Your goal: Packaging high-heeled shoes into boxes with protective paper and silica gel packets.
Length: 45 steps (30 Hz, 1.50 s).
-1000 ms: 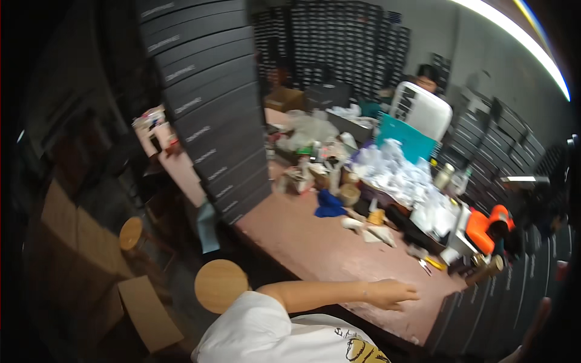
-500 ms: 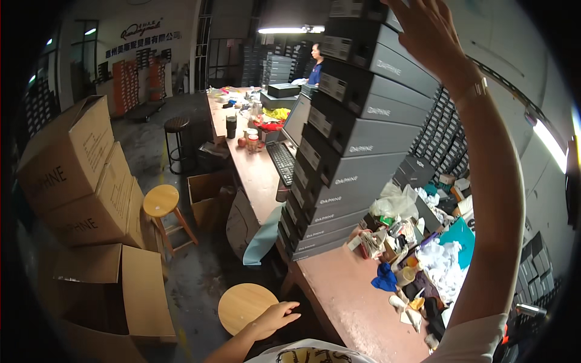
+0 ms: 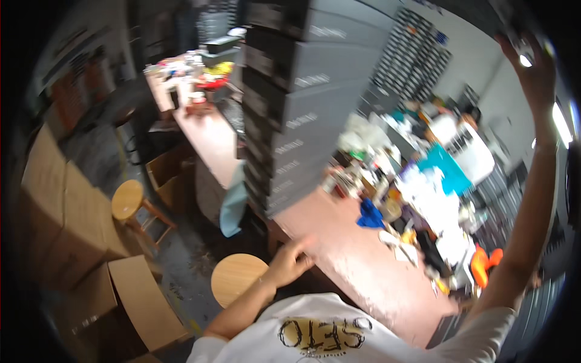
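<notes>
The person's left hand (image 3: 289,263) hangs low by the edge of the pink table (image 3: 357,260), thumb and fingers apart with nothing between them; whether a fingertip touches the edge cannot be told. The bent elbow perhaps helps balance the right arm, which stretches high. Around the raised right hand (image 3: 537,75) blur hides the grip: a bright spot (image 3: 525,60) shows between thumb and fingers, but whether it is something held cannot be told.

The tall stack of grey boxes (image 3: 327,115) stands on the table beyond the left hand, apart from both hands. The boxes sit roughly flush, probably so the column bears its own weight, lettered sides facing one way, likely for easy reading. Loose clutter, including a blue cloth (image 3: 370,215), is heaped toward the far side, perhaps to leave the near strip usable. A round stool (image 3: 238,279) stands beside the table, presumably for sitting there.
</notes>
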Available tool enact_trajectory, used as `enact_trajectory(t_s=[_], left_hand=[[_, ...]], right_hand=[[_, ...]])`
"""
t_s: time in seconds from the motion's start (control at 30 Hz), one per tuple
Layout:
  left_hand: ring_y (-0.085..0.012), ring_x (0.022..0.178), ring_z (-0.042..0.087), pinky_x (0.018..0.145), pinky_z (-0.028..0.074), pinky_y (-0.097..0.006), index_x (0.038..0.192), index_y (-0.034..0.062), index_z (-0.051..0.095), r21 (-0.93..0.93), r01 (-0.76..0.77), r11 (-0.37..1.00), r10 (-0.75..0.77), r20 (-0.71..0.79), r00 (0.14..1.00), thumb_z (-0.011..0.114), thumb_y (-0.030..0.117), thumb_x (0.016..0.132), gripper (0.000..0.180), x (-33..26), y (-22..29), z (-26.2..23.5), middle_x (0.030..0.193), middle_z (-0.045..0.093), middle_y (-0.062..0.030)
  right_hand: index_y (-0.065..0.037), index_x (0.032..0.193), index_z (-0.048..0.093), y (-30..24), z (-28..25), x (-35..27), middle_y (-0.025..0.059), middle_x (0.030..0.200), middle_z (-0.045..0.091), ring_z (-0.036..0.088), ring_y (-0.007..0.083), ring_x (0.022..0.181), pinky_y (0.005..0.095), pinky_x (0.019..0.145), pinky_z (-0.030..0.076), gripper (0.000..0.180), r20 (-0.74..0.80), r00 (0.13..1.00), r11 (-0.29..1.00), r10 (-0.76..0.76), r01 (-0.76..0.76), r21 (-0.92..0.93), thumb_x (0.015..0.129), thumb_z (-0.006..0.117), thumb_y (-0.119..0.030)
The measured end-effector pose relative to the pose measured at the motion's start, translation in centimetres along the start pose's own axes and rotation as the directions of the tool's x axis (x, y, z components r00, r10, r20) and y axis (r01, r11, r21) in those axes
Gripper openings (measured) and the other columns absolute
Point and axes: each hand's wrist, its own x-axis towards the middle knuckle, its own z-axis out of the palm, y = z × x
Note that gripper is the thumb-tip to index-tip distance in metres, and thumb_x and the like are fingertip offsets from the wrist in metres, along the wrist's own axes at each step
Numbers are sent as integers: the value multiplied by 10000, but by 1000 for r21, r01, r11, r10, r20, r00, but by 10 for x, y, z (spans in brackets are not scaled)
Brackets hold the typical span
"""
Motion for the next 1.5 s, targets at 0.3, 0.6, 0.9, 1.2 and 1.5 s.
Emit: enact_trajectory(t_s=[0.3, 0.6, 0.9, 1.2, 1.5], left_hand=[[-249, 1158, 513, 970, 416, -387, 1384, 37, 398, -797, 557, -235, 206, 519, 829, 428, 682, 866, 827, 127, -4, 138, 1312, 503, -121], [-256, 1079, 561, 919, 460, -370, 1238, -18, 528, -241, 848, 472, -693, 493, 526, 426, 539, 945, 637, 60, -183, 244, 1178, 581, -148], [-245, 1313, 317, 1076, 285, -423, 1359, 40, 395, -442, 896, 49, -766, 559, 318, 690, 449, 823, 736, 43, -109, 235, 1412, 379, -107], [-241, 1356, 307, 1101, 230, -413, 1400, 45, 380, -232, 729, 643, -605, 430, 670, 592, 418, 905, 655, 76, -107, 198, 1459, 357, -112], [-374, 1231, 436, 1025, 360, -389, 1386, -31, 319, 795, -76, 602, -274, 295, 915, 688, 245, 825, 726, 114, -158, 122, 1311, 441, -288]], right_hand=[[-55, 1235, 476, -137, -183, -410, 165, 1343, 430, 397, 357, 1257, 471, 1006, 385, 660, 571, 690, 594, 445, -705, 388, 752, 662, -464], [-11, 903, 631, -215, -240, -589, 183, 986, 605, 595, 348, 989, 386, 880, 474, 210, 906, -147, -74, 396, -989, -127, 761, 726, -134], [35, 1010, 571, -197, -177, -650, 102, 900, 611, 613, 158, 760, 267, 635, 508, 439, 666, -670, -624, -327, -376, -685, 810, 742, -316], [39, 1064, 553, -209, -145, -536, 84, 775, 594, 571, 134, 623, 259, 498, 449, 506, 760, -635, -685, 138, -616, -390, 818, 718, -370], [-108, 1135, 557, -238, -151, -606, 214, 1384, 392, 339, 388, 1300, 641, 1015, 253, 428, 857, -273, 582, 437, -640, -501, 749, 720, -201]])
